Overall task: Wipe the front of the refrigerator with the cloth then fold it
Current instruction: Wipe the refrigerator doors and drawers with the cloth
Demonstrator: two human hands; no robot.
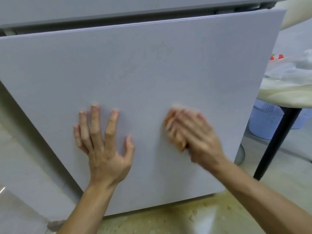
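The pale grey lower door of the refrigerator (143, 68) fills most of the view. My left hand (103, 141) lies flat against the door with fingers spread and holds nothing. My right hand (194, 135) is blurred with motion and presses a small orange-tan cloth (179, 141) against the door, right of the left hand. Most of the cloth is hidden under the fingers; only a strip shows at the hand's left edge.
A table with a black leg (276, 141) and a pale cover stands close on the right, with plastic bags (290, 68) on top. A light blue perforated basket (265, 120) sits under it. The floor (185, 218) below the door is stained yellowish.
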